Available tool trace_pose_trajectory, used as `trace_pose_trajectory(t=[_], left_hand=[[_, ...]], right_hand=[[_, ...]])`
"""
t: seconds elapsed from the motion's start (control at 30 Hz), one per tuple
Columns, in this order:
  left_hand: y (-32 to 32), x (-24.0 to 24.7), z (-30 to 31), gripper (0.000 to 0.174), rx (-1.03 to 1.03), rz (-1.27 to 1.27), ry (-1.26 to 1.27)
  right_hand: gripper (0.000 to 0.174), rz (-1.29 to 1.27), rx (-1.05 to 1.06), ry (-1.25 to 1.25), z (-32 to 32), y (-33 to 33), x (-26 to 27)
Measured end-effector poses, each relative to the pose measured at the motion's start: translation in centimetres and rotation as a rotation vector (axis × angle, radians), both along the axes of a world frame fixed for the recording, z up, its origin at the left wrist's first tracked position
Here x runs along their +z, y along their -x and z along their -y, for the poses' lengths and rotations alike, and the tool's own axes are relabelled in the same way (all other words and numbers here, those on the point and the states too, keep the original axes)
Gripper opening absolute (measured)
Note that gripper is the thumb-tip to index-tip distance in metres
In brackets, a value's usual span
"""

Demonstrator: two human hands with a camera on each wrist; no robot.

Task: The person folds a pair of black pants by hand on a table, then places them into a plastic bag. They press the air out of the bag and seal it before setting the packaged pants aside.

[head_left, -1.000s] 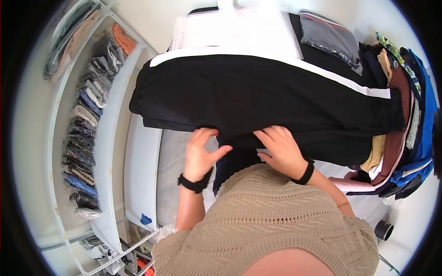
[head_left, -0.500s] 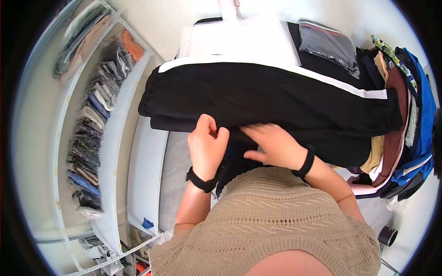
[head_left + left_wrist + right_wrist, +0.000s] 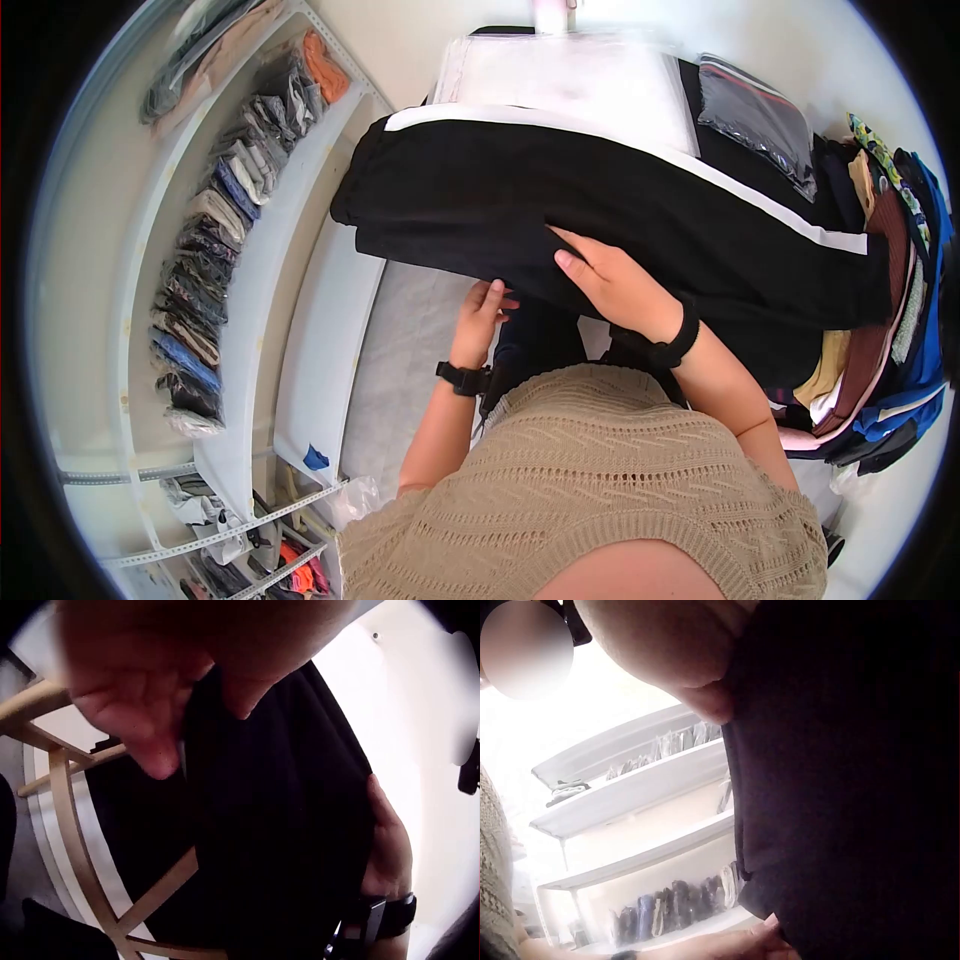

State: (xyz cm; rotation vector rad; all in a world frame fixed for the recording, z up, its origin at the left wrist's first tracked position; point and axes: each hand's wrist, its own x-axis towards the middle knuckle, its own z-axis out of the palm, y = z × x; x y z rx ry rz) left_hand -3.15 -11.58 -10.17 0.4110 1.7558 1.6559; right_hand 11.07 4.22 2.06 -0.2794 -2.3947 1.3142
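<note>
Near your body, your right hand (image 3: 615, 285) lies flat on black trousers (image 3: 600, 200), apparently halved lengthwise, cross-folds not yet made; your left hand (image 3: 478, 315) touches their near edge, grip impossible to tell.

Black track pants (image 3: 620, 210) w/ a white side stripe (image 3: 770, 205) along the far edge. Laid flat, stretched left to right across the counter (image 3: 420, 330), wider end at left, narrow end at right. Middle of near edge hangs over the counter's front.
</note>
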Motion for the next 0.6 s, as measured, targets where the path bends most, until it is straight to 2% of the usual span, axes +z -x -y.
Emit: trace_pose_trajectory(t=[0.03, 0.2, 0.27, 0.33, 0.43, 0.5, 0.53, 0.57, 0.6], left_hand=[[0.1, -0.2, -0.4, 0.028, -0.101, 0.059, -0.048], [0.4, -1.4, 0.1, 0.030, -0.062, 0.020, -0.117], [0.5, -1.5, 1.5, 0.031, -0.046, -0.170, -0.047], [0.3, -1.3, 2.1, 0.033, -0.064, -0.112, 0.008], [0.9, -1.5, 2.9, 0.036, -0.108, -0.063, 0.120], [2.0, -3.1, 3.9, 0.034, -0.117, -0.166, 0.235], [1.9, -1.3, 4.2, 0.035, -0.073, -0.243, 0.309], [2.1, -0.4, 4.6, 0.035, -0.081, -0.248, 0.308], [2.2, 0.2, 5.0, 0.027, -0.002, -0.329, 0.210]], right_hand=[[0.039, 0.003, 0.000, -0.001, 0.0, 0.0, 0.2], [0.039, 0.042, -0.022, -0.008, -0.1, 0.1, 0.8], [0.038, 0.036, -0.019, -0.013, 0.0, 0.1, 0.8], [0.038, 0.030, -0.012, -0.019, 0.1, -0.1, 0.7], [0.035, 0.080, 0.066, -0.145, 1.1, -0.5, 0.2], [0.034, 0.246, 0.165, -0.241, 1.9, -0.9, -0.1], [0.033, 0.180, 0.173, -0.318, 2.2, -1.2, -1.5], [0.035, 0.186, 0.159, -0.378, 2.6, -1.4, -2.6], [0.035, 0.208, 0.159, -0.422, 2.9, -1.5, -3.7]])
